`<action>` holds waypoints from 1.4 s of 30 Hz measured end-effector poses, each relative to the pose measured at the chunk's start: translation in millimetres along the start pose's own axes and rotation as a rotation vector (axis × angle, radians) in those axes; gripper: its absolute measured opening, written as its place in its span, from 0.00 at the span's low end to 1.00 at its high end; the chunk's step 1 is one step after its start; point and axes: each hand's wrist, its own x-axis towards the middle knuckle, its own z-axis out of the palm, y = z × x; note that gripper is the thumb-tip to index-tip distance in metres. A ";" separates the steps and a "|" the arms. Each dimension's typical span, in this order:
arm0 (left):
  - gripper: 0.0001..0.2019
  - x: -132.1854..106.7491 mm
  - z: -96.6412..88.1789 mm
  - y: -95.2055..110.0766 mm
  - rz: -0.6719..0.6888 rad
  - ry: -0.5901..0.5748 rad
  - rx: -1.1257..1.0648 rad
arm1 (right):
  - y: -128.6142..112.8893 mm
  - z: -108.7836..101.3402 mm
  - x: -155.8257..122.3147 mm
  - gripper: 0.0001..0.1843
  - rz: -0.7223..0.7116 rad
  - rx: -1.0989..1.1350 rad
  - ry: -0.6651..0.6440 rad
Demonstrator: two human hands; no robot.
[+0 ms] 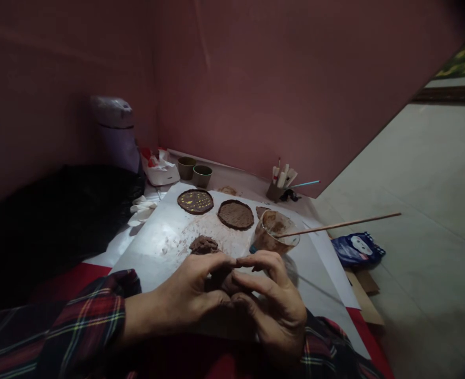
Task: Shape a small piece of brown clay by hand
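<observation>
My left hand (193,289) and my right hand (275,305) meet above the near edge of the paper-covered table. Their fingers curl around a small lump of brown clay (225,279), mostly hidden behind the fingertips, so its shape is unclear. Brown smears mark the fingers. Just beyond my left hand lies a crumbly heap of brown clay (203,245). Farther back are a flat clay disc with a raised rim (235,215) and a darker disc with yellow specks (195,201). A smeared clear cup (270,237) with a long thin wooden stick (343,225) stands past my right hand.
Two small cups (202,176) and a white packet (160,171) stand at the back left. A holder with several sticks (275,190) is at the back right. White plastic spoons (142,210) lie left, near a black bag (67,210). A blue packet (357,249) lies right.
</observation>
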 end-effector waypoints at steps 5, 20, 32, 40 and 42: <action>0.15 0.1 -1.3 3.4 -0.109 -0.012 -0.096 | 5.7 1.2 -4.1 0.12 0.168 0.109 0.093; 0.15 -3.9 -9.3 12.3 -0.039 0.096 -0.103 | 3.8 2.7 4.3 0.10 0.389 0.192 0.085; 0.22 -1.7 -5.6 7.2 0.039 0.018 -0.009 | -2.5 8.4 2.8 0.11 0.252 0.105 0.030; 0.27 -2.2 -7.2 7.2 -0.038 -0.045 -0.079 | -1.5 8.7 -1.3 0.13 0.207 -0.057 0.013; 0.28 -0.5 -6.5 6.6 -0.124 -0.029 -0.183 | -0.2 9.1 -3.4 0.13 0.203 -0.074 0.015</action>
